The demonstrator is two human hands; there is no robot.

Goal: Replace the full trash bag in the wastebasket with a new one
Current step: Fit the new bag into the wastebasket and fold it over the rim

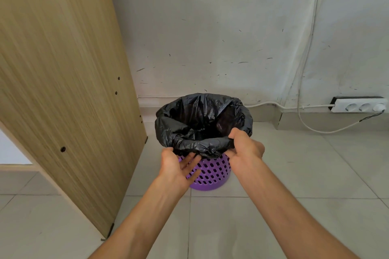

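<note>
A purple lattice wastebasket (212,174) stands on the tiled floor by the wall. A black trash bag (202,124) lines it, with its edge folded out over the rim. My left hand (179,166) is at the near left of the rim, palm up, fingers straight under the bag's folded edge and thumb at the fold. My right hand (244,149) pinches the folded edge at the near right, thumb on top of the rim. The inside of the bag looks dark; I cannot tell what it holds.
A tall wooden panel (63,90) leans close on the basket's left. A white power strip (360,106) with cables lies against the wall at the right. Pale floor tiles (294,174) spread in front and to the right.
</note>
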